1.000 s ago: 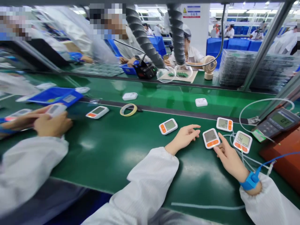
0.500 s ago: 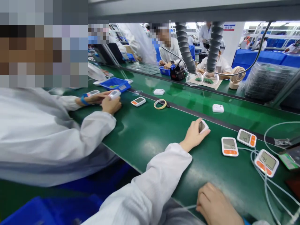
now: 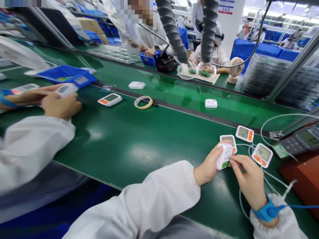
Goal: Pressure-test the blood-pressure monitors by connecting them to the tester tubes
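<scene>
My left hand point(image 3: 211, 163) is closed round a white handheld display device point(image 3: 223, 156); its back, with small holes and a green label, faces me. Thumb and fingers of my right hand point(image 3: 249, 176) pinch together at the device's right edge. A thin white tube point(image 3: 240, 202) curves up under that hand to the pinched fingers, its tip hidden. Just behind the held device lies a similar device point(image 3: 228, 138), partly covered. Two more, face up with orange buttons, lie to the right: one farther back point(image 3: 245, 133), one nearer point(image 3: 262, 155).
A dark meter point(image 3: 307, 137) stands by a red-brown box point(image 3: 299, 172) at the right. Tape point(image 3: 143, 102), a face-up device point(image 3: 110, 99) and a blue tray point(image 3: 63, 75) lie leftward. A co-worker's hands point(image 3: 59, 104) hold a device. White units point(image 3: 211, 103) lie on the green strip behind.
My left hand has brought its device nearer and to the right, turning its back towards me. My right hand has risen from the table edge to the device. The view has shifted right.
</scene>
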Demonstrator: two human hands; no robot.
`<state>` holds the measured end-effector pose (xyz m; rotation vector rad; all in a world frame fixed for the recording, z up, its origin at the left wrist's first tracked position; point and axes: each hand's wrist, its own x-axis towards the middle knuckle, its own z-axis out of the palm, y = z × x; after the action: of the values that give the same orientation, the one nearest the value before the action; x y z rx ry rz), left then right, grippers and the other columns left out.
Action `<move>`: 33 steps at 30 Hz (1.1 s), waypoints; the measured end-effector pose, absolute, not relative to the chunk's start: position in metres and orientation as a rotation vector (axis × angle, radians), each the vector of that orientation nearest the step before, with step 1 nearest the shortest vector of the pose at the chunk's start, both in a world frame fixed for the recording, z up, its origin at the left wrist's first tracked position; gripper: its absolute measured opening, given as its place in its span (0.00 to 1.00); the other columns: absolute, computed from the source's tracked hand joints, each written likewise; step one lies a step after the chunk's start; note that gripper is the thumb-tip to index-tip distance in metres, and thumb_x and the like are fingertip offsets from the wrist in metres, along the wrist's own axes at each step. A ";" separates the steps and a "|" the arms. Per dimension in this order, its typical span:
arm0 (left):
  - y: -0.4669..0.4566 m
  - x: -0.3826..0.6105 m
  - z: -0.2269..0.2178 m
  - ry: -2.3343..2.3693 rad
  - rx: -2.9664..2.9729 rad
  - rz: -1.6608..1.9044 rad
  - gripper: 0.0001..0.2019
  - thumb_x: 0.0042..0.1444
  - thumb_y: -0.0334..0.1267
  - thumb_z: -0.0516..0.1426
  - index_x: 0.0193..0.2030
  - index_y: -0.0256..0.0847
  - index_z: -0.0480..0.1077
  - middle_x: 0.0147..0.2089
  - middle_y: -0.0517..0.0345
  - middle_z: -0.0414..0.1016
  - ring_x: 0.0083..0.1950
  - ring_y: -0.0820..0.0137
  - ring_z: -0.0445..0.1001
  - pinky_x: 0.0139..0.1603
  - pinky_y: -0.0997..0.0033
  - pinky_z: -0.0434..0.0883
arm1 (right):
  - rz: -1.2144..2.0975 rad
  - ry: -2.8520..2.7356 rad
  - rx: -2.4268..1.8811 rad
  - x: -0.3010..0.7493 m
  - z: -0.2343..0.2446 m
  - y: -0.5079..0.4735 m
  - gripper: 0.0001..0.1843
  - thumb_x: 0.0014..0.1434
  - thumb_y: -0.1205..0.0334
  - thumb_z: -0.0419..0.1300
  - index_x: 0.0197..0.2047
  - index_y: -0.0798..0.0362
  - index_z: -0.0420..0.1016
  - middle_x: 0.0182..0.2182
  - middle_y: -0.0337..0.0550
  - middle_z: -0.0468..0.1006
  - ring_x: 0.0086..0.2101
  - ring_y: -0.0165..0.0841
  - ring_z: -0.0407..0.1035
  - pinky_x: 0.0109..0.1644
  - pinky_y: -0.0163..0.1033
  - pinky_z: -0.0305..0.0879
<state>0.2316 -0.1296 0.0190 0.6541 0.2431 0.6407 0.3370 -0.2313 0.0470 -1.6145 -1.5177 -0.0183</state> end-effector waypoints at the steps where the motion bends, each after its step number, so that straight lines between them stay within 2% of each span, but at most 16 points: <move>1: -0.129 0.231 0.017 0.242 0.677 0.628 0.31 0.52 0.57 0.63 0.56 0.37 0.67 0.44 0.48 0.75 0.41 0.64 0.73 0.39 0.70 0.67 | -0.029 -1.506 -1.628 0.336 0.047 -0.231 0.05 0.67 0.66 0.59 0.44 0.49 0.75 0.38 0.38 0.79 0.38 0.31 0.73 0.43 0.35 0.68; 4: -0.126 0.230 0.015 0.237 0.748 0.615 0.31 0.53 0.57 0.63 0.56 0.38 0.67 0.44 0.49 0.75 0.40 0.65 0.73 0.38 0.70 0.67 | 0.000 -1.474 -1.664 0.334 0.047 -0.233 0.02 0.67 0.64 0.60 0.42 0.49 0.75 0.35 0.36 0.78 0.34 0.31 0.73 0.40 0.35 0.67; 8: -0.126 0.227 0.017 0.211 0.840 0.609 0.29 0.56 0.58 0.60 0.56 0.38 0.67 0.42 0.50 0.76 0.40 0.66 0.72 0.42 0.69 0.67 | 0.052 -1.469 -1.665 0.334 0.047 -0.235 0.03 0.68 0.64 0.58 0.42 0.49 0.74 0.35 0.36 0.78 0.36 0.31 0.73 0.42 0.35 0.66; 13: -0.126 0.225 0.020 0.189 0.911 0.626 0.28 0.57 0.58 0.60 0.56 0.38 0.68 0.50 0.47 0.74 0.47 0.63 0.72 0.48 0.67 0.67 | 0.061 -1.490 -1.680 0.333 0.044 -0.233 0.04 0.68 0.63 0.57 0.42 0.50 0.73 0.35 0.38 0.76 0.36 0.31 0.72 0.41 0.35 0.65; 16: -0.126 0.224 0.020 0.177 0.921 0.634 0.28 0.58 0.58 0.59 0.57 0.39 0.68 0.51 0.47 0.73 0.49 0.63 0.72 0.51 0.66 0.67 | 0.088 -1.485 -1.696 0.333 0.044 -0.233 0.04 0.68 0.63 0.57 0.41 0.50 0.72 0.34 0.38 0.75 0.34 0.31 0.70 0.40 0.36 0.65; 29: -0.127 0.224 0.018 0.157 0.927 0.659 0.28 0.58 0.58 0.58 0.57 0.39 0.68 0.46 0.48 0.75 0.45 0.63 0.73 0.48 0.66 0.67 | 0.147 -1.496 -1.681 0.334 0.047 -0.234 0.04 0.68 0.64 0.57 0.39 0.50 0.71 0.32 0.36 0.73 0.32 0.29 0.68 0.38 0.34 0.63; 33: -0.126 0.224 0.019 0.183 0.954 0.632 0.30 0.57 0.59 0.59 0.58 0.38 0.69 0.48 0.47 0.74 0.44 0.64 0.72 0.47 0.67 0.67 | 0.142 -1.485 -1.664 0.331 0.049 -0.234 0.04 0.67 0.65 0.57 0.39 0.50 0.71 0.31 0.36 0.72 0.31 0.29 0.67 0.37 0.34 0.64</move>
<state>0.2238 -0.1257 0.0194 0.9537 0.1828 0.6322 0.3313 -0.2336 0.0490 -1.6641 -1.4854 0.1423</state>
